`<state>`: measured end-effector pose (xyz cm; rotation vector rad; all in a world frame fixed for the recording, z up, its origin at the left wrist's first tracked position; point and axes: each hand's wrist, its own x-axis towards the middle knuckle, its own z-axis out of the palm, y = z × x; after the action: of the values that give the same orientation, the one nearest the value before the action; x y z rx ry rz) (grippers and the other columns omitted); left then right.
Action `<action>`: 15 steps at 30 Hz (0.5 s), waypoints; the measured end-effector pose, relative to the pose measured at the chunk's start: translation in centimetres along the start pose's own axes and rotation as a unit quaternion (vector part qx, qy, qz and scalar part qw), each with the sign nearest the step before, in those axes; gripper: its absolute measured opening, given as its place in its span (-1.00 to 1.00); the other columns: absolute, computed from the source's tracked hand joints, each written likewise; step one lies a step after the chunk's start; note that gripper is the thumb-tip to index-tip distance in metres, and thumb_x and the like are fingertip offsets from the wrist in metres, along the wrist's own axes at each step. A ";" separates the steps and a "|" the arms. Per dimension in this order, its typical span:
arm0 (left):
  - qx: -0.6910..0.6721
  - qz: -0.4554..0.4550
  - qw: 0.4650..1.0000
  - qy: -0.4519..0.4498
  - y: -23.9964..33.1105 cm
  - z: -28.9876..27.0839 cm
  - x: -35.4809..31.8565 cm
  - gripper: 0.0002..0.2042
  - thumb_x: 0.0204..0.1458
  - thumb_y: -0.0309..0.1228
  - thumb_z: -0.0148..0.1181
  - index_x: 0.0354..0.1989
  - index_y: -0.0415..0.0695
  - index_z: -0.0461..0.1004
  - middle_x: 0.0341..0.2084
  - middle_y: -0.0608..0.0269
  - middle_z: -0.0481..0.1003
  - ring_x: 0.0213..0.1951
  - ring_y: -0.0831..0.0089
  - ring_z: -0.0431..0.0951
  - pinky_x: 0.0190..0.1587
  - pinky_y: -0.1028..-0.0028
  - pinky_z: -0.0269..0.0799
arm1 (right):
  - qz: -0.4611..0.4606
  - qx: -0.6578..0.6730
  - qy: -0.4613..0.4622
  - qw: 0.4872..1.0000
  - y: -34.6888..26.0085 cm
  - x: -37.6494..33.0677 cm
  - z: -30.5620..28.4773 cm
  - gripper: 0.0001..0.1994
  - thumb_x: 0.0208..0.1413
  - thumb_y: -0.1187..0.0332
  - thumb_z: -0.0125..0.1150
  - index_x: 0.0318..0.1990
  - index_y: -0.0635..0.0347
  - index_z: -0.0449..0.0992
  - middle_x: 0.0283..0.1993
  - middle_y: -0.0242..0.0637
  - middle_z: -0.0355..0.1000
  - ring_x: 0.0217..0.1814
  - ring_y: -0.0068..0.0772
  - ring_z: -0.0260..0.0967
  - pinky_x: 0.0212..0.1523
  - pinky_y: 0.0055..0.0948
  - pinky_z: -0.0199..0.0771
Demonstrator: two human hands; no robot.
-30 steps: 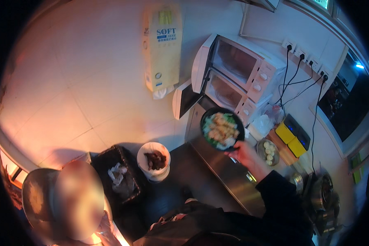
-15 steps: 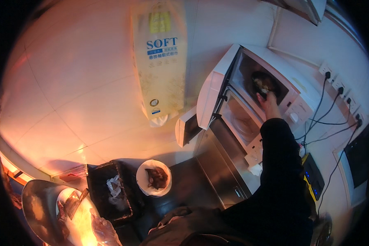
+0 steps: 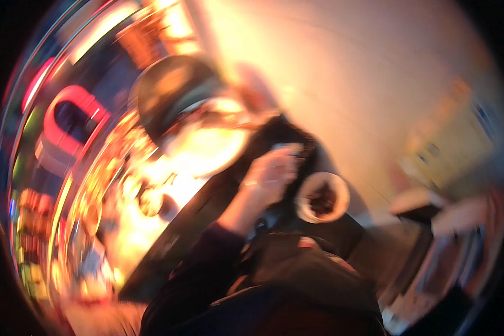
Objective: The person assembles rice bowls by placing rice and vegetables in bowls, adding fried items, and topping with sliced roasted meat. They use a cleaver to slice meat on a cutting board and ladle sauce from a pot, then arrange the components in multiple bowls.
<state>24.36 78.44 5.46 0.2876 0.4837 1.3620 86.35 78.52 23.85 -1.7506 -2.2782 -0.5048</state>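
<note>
My left hand (image 3: pixel 271 176), smeared by motion and seemingly in a clear plastic glove, is over the black-lined bin (image 3: pixel 302 143). Its blurred fingers hide whether they grip anything. Just right of it stands a round white tub (image 3: pixel 347 199) with dark brown pieces inside. To the left, under strong orange light, lies a bright white board or tray (image 3: pixel 218 148) with dark food on it, beside a large rounded metal hood (image 3: pixel 176 92). My right hand is out of view; a dark sleeve (image 3: pixel 448 313) shows at the lower right.
Two stacked white microwaves (image 3: pixel 459 215) are blurred at the right edge. A yellowish tissue pack (image 3: pixel 453 145) hangs on the pale wall. A glaring counter with blurred items fills the left, and a pink-red curved light (image 3: pixel 75 112) glows beyond it.
The view has swung left, so the microwaves shift to the lower right. My left hand moved from beside the white tray to over the bin. My right hand, formerly at a dark bowl in the upper microwave, left view.
</note>
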 end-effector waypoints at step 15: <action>-0.043 0.128 0.956 0.259 3.9 -10.2 -18.5 -0.87 0.00 -0.57 0.05 -0.26 -0.14 0.37 -0.54 0.31 0.37 -0.53 0.52 0.33 -0.46 0.57 0.27 | 0.020 0.452 -0.212 0.866 -24.0 -5.4 19.4 -0.60 0.11 0.40 0.09 0.11 0.33 0.32 -0.33 -0.23 0.39 -0.38 -0.43 0.30 -0.34 -0.43 0.38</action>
<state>13.59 60.24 1.46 -0.0918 0.8409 1.7144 65.20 76.01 0.87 -1.4449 -2.1236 0.9208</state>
